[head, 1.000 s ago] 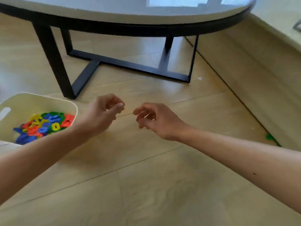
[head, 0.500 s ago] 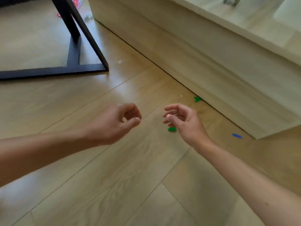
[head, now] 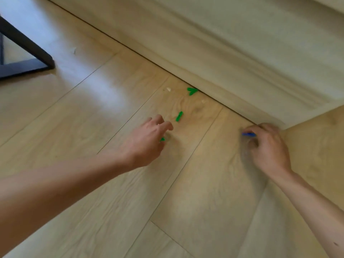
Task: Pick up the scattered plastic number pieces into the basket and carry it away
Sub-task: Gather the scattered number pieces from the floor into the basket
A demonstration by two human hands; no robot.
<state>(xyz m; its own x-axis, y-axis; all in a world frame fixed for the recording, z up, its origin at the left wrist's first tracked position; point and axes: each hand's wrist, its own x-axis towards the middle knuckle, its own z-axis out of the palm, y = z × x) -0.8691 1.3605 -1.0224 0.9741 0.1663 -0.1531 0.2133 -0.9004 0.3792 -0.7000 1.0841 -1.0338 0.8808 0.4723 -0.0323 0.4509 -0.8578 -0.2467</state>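
- The blue piece (head: pixel 248 134) is low over the floor, close to the corner of the wooden step (head: pixel 232 58). The right hand (head: pixel 266 144) has its thumb and curled fingers pinched on it. The hand is blurred, so I cannot tell whether the piece is off the boards.
- The small green piece (head: pixel 162 139) peeps out from under the left hand (head: pixel 147 140), which is down over it with bent fingers. Whether that hand grips the piece or only touches it is hidden.
- The long green piece (head: pixel 179 116) lies loose just beyond the left hand's fingertips, apart from them.
- The forked green piece (head: pixel 192 90) lies farther off, right against the foot of the wooden step, and neither hand touches it.
- The basket is not in view, so how many pieces it holds cannot be read here.
- My judgement is that the gathering is partway through. Two pieces are being taken and at least two wait on the floor. All four must reach the basket before it can be carried away.
- The floor (head: pixel 186 192) is pale wood planking with a sheen and a bright patch of light at the left. A couple of pale crumbs (head: pixel 168 89) lie near the forked green piece.
- The wooden step has a moulded base, runs slantwise across the top right and ends at a corner by the right hand. A black table leg (head: pixel 28 47) stands at the far left.
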